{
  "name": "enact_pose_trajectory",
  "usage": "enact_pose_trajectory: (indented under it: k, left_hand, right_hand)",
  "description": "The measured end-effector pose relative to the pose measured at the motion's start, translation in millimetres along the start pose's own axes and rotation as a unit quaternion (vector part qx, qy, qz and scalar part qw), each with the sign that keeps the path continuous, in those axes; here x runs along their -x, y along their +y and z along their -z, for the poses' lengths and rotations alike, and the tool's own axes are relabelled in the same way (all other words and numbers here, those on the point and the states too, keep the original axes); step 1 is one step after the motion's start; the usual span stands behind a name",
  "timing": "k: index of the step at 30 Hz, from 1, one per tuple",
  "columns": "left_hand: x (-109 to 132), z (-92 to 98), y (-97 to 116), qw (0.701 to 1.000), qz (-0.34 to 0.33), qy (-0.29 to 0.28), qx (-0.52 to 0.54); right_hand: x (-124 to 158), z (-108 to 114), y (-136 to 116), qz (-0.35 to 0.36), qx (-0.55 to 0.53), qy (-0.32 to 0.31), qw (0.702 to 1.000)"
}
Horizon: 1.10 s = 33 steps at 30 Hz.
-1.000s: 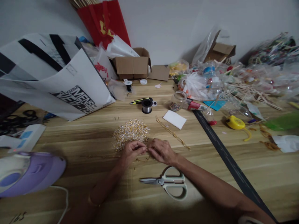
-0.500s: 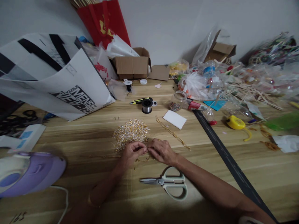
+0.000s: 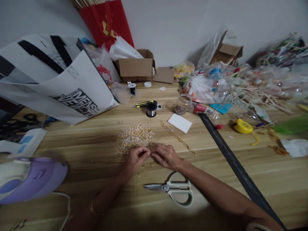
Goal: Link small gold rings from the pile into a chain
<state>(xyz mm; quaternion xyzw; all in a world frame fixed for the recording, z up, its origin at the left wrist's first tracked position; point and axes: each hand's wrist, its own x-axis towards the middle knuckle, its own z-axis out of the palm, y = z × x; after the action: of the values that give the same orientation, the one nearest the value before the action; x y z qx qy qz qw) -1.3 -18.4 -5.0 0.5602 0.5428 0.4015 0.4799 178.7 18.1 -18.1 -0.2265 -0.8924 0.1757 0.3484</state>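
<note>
**Fingertips pinched together beside the gold heap**

Both hands rest low over the wooden table (image 3: 72, 150). The left hand (image 3: 135, 159) and right hand (image 3: 167, 157) are curled, and their fingertips (image 3: 146, 153) close tightly against each other — whatever they grip is too small to make out. Just beyond the fingers lies a heap of gold and silver pins (image 3: 134, 136), right by the left knuckles. A thin gold chain (image 3: 147, 165) lies on the near side of the fingers, just under them. Scissors (image 3: 173, 188) lie nearer the body, beside the right wrist — a second chain (image 3: 178, 138) runs away past the right hand.
</note>
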Motion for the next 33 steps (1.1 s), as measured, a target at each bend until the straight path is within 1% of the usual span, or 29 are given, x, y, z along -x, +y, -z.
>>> enact_pose_trajectory:
  k: [5, 9, 12, 16, 19, 23, 26, 33]
  left_hand:
    - [1.5, -1.5, -2.5, 0.999, -0.024, 0.016, -0.038]
    - [3.8, -2.8, 1.0, 0.995, -0.051, 0.025, -0.081]
    - [6.2, -4.0, 4.5, 0.986, -0.096, 0.043, -0.127]
    - [8.5, -5.7, 4.6, 0.967, -0.169, 0.07, -0.177]
    - [8.2, -6.8, 1.9, 0.959, -0.197, 0.082, -0.188]
    - [6.5, -7.4, 0.8, 0.957, -0.199, 0.089, -0.191]
    - [5.6, -7.4, 0.9, 0.96, -0.188, 0.09, -0.185]
    - [3.4, -6.4, -3.9, 0.973, -0.159, 0.067, -0.154]
  right_hand:
    - [-0.7, 0.2, -0.8, -0.022, -0.016, 0.002, 1.0]
    - [-0.9, -0.6, -1.5, -0.038, -0.014, 0.006, 0.999]
    - [-0.9, -1.4, -2.0, -0.05, -0.016, 0.002, 0.999]
    - [-1.7, -1.6, -3.1, -0.063, -0.035, -0.002, 0.997]
    - [-2.6, -1.3, -4.3, -0.073, -0.047, 0.004, 0.996]
    - [-3.7, -0.7, -5.9, -0.079, -0.053, 0.005, 0.995]
    - [-4.3, 0.2, -6.7, -0.084, -0.057, 0.002, 0.995]
    - [-3.9, -0.5, -7.1, -0.132, -0.099, -0.003, 0.986]
